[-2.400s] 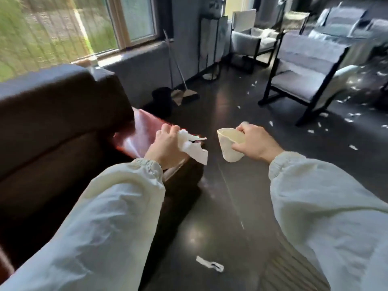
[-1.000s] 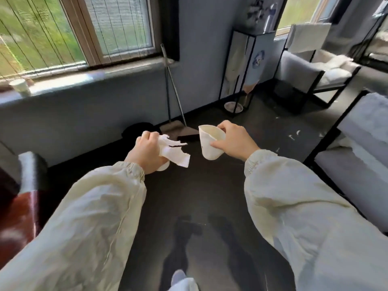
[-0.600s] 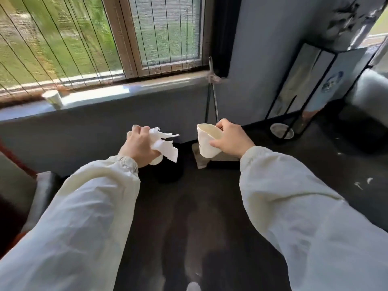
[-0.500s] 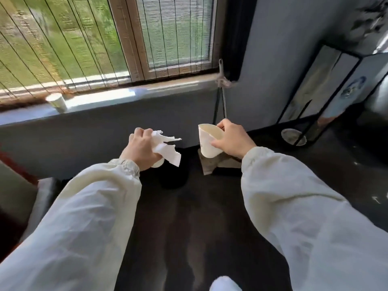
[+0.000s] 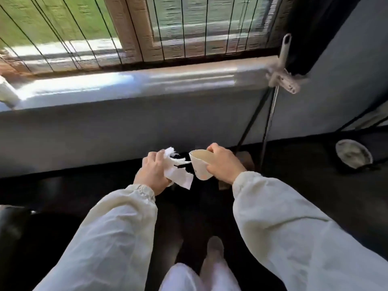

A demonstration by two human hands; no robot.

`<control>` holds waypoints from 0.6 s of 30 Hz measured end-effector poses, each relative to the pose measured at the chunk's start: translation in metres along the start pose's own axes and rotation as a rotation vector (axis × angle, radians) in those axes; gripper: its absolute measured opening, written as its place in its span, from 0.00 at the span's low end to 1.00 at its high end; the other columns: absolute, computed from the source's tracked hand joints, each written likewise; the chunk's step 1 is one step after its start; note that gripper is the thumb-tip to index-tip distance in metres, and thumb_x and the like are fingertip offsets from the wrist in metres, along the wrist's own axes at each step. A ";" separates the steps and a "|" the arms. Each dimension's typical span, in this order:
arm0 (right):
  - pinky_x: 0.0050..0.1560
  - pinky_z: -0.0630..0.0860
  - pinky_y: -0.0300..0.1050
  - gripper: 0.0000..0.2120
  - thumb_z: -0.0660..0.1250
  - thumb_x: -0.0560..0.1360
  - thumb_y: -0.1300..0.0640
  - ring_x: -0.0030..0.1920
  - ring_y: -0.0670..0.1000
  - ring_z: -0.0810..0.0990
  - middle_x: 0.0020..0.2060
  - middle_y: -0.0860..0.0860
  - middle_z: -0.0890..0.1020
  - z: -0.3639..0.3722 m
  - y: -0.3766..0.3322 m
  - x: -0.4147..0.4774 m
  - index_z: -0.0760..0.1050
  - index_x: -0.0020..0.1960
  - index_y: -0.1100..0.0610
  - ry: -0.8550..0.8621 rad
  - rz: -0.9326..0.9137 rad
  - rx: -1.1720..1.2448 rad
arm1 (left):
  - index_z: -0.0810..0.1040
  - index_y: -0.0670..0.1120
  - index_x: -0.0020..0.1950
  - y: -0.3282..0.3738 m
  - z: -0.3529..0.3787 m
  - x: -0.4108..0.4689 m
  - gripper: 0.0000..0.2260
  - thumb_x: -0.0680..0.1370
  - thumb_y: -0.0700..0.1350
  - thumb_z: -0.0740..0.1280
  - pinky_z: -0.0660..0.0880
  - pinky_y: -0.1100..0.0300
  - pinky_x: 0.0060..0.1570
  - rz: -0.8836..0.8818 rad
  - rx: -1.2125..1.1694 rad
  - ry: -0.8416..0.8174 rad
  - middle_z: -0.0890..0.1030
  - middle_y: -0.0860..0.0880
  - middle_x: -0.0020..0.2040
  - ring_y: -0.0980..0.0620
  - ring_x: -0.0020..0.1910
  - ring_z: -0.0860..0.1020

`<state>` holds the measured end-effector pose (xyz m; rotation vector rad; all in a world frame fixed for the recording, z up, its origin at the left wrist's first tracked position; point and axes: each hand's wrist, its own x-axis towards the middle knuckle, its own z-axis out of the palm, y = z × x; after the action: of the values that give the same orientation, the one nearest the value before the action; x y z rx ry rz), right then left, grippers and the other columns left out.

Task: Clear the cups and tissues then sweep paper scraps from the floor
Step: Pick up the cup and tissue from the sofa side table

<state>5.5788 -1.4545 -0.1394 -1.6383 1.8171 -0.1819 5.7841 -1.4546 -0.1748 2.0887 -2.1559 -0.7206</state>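
looking down from the camera on my head: my left hand [image 5: 154,174] is curled round a crumpled white paper tissue [image 5: 178,176], whose torn ends stick out to the right. my right hand [image 5: 222,164] grips a white paper cup [image 5: 199,168] by its side wall, fingers over the rim. the cup is tilted, so its pale inside shows. the two hands are close together in the air above the dark glossy floor [image 5: 315,185], and the tissue's tips almost touch the cup's rim. under them lies something black that i cannot make out. on the far side the grey window sill [image 5: 147,82] runs across, and at its left end stands a second white cup [image 5: 6,94], blurred. a grey broom handle [image 5: 273,106] leans on the wall to the right of my hands. further right, a round pale dish [image 5: 353,157] sits low near the floor. my pale cream sleeves [image 5: 294,238] fill the near part.
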 end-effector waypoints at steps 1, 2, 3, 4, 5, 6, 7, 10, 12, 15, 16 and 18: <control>0.58 0.73 0.53 0.18 0.64 0.73 0.58 0.58 0.54 0.75 0.59 0.51 0.75 0.010 0.006 0.019 0.68 0.62 0.55 -0.027 0.002 0.003 | 0.57 0.48 0.74 -0.005 0.014 0.015 0.34 0.73 0.47 0.70 0.70 0.53 0.51 -0.018 -0.016 -0.017 0.64 0.47 0.67 0.46 0.66 0.63; 0.57 0.74 0.53 0.18 0.64 0.73 0.58 0.57 0.54 0.75 0.59 0.51 0.75 0.021 0.013 0.038 0.68 0.62 0.55 -0.050 0.004 0.008 | 0.58 0.48 0.74 -0.010 0.028 0.030 0.32 0.73 0.47 0.69 0.70 0.53 0.50 -0.036 -0.029 -0.036 0.64 0.47 0.66 0.46 0.66 0.63; 0.56 0.74 0.53 0.18 0.64 0.73 0.59 0.57 0.54 0.75 0.58 0.51 0.75 0.032 0.019 0.056 0.68 0.62 0.55 -0.070 0.004 0.010 | 0.59 0.49 0.73 -0.016 0.042 0.044 0.31 0.73 0.48 0.69 0.71 0.54 0.49 -0.048 -0.038 -0.058 0.64 0.47 0.66 0.46 0.65 0.63; 0.55 0.75 0.52 0.18 0.64 0.73 0.59 0.56 0.54 0.75 0.58 0.51 0.75 0.045 0.025 0.074 0.68 0.62 0.55 -0.089 0.005 0.010 | 0.59 0.51 0.73 -0.023 0.057 0.059 0.31 0.73 0.49 0.69 0.70 0.54 0.48 -0.057 -0.047 -0.085 0.64 0.48 0.66 0.46 0.66 0.63; 0.54 0.75 0.52 0.18 0.64 0.73 0.59 0.56 0.53 0.76 0.58 0.51 0.75 0.057 0.031 0.093 0.68 0.63 0.55 -0.102 0.008 0.008 | 0.59 0.52 0.73 -0.029 0.072 0.074 0.31 0.73 0.49 0.69 0.70 0.54 0.49 -0.058 -0.055 -0.108 0.64 0.48 0.66 0.47 0.66 0.63; 0.54 0.75 0.51 0.19 0.65 0.73 0.59 0.56 0.53 0.76 0.57 0.51 0.76 0.071 0.036 0.111 0.68 0.63 0.54 -0.115 0.012 0.006 | 0.58 0.54 0.73 -0.036 0.086 0.090 0.31 0.73 0.49 0.68 0.70 0.53 0.51 -0.051 -0.062 -0.128 0.63 0.49 0.66 0.46 0.66 0.62; 0.53 0.75 0.50 0.19 0.65 0.73 0.59 0.56 0.53 0.76 0.58 0.51 0.76 0.085 0.042 0.129 0.68 0.63 0.54 -0.131 0.019 0.007 | 0.56 0.56 0.74 -0.042 0.101 0.106 0.32 0.73 0.50 0.68 0.69 0.52 0.55 -0.043 -0.053 -0.154 0.62 0.49 0.67 0.46 0.67 0.61; 0.54 0.75 0.49 0.23 0.66 0.74 0.58 0.58 0.54 0.76 0.60 0.52 0.76 0.127 0.059 0.176 0.66 0.68 0.53 -0.193 0.057 0.011 | 0.46 0.54 0.77 -0.064 0.140 0.152 0.42 0.72 0.52 0.71 0.59 0.47 0.70 -0.056 0.086 -0.291 0.52 0.48 0.76 0.43 0.75 0.51; 0.57 0.74 0.49 0.28 0.67 0.74 0.55 0.61 0.55 0.75 0.62 0.53 0.76 0.151 0.070 0.199 0.62 0.71 0.52 -0.261 0.088 -0.011 | 0.41 0.51 0.77 -0.080 0.161 0.176 0.47 0.71 0.54 0.72 0.52 0.46 0.72 -0.069 0.146 -0.398 0.44 0.48 0.78 0.45 0.77 0.44; 0.63 0.72 0.51 0.30 0.68 0.75 0.52 0.65 0.55 0.72 0.66 0.53 0.73 0.172 0.084 0.218 0.59 0.73 0.52 -0.313 0.150 -0.020 | 0.42 0.50 0.78 -0.095 0.179 0.196 0.46 0.72 0.54 0.71 0.52 0.47 0.72 -0.028 0.157 -0.458 0.44 0.48 0.78 0.46 0.77 0.43; 0.63 0.72 0.51 0.31 0.68 0.74 0.52 0.66 0.55 0.72 0.66 0.53 0.73 0.174 0.086 0.221 0.59 0.73 0.52 -0.321 0.178 -0.006 | 0.44 0.49 0.78 -0.097 0.181 0.200 0.45 0.72 0.55 0.70 0.52 0.48 0.72 -0.010 0.156 -0.454 0.46 0.48 0.78 0.46 0.77 0.44; 0.64 0.71 0.50 0.31 0.68 0.74 0.52 0.66 0.55 0.72 0.67 0.53 0.72 0.171 0.086 0.221 0.59 0.73 0.51 -0.331 0.214 0.022 | 0.47 0.48 0.78 -0.097 0.174 0.206 0.41 0.74 0.56 0.68 0.55 0.48 0.71 0.021 0.147 -0.432 0.49 0.48 0.78 0.46 0.76 0.47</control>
<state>5.6066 -1.5853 -0.3991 -1.3543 1.7086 0.1557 5.7953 -1.5992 -0.4219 2.1334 -2.5082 -1.1350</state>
